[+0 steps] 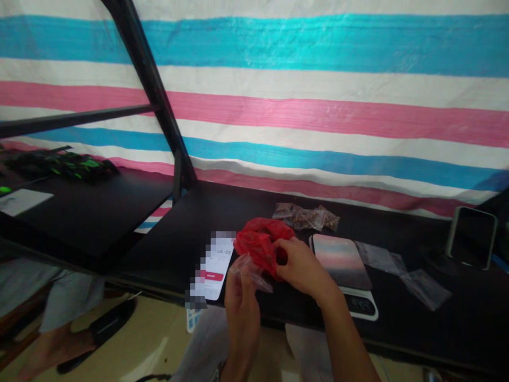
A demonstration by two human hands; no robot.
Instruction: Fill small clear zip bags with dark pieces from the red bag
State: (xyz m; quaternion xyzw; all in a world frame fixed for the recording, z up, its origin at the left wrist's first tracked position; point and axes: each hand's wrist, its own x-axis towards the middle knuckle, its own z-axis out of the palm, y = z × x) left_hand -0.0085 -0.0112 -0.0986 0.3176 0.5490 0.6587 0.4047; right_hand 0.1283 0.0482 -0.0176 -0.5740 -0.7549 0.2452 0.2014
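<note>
A red plastic bag [256, 243] sits bunched up with its mouth open on the black table, its contents mostly hidden. My right hand [302, 265] is at the bag's right side, thumb and fingers closed on its edge. Lower and to the left, my left hand [242, 292] pinches a small clear plastic bag [262, 283], which lies just in front of the red bag. Behind the red bag are several clear bags [304, 216] filled with small brown bits. A kitchen scale [342, 261] with a shiny plate stands just right of my right hand.
A lit phone [218, 273] lies left of my hands. Flat clear bags [427, 289] lie right of the scale. Another phone-like device [473, 237] stands upright at the far right. A black metal frame [153, 90] rises at the left, before a striped sheet [318, 116]. A person's leg [71, 307] shows lower left.
</note>
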